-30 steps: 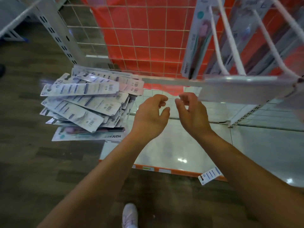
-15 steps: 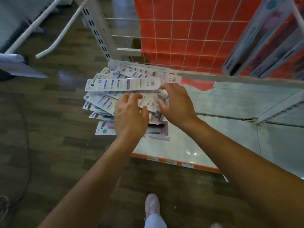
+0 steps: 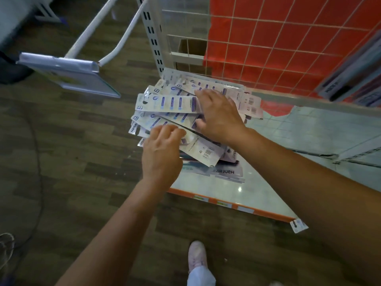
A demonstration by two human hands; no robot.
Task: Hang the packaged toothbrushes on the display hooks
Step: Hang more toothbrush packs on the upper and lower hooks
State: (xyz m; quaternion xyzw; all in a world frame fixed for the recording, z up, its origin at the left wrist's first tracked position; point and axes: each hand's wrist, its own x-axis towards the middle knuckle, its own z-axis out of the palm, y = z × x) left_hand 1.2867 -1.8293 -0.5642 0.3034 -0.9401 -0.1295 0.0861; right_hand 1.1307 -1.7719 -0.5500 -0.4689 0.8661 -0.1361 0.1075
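Head view: Both of a person's bare hands are on a loose pile of packaged toothbrushes (image 3: pixel 171 104) at the left rear corner of a white bottom shelf (image 3: pixel 288 141), beside a slotted upright (image 3: pixel 153 38). The right hand (image 3: pixel 221 114) lies across the top packs, fingers nearly straight, thumb tucked at a pack's edge. The left hand (image 3: pixel 161 155) has bent fingers, tips on a lower pack. Whether either hand grips is unclear. More packs (image 3: pixel 350 73) hang at right.
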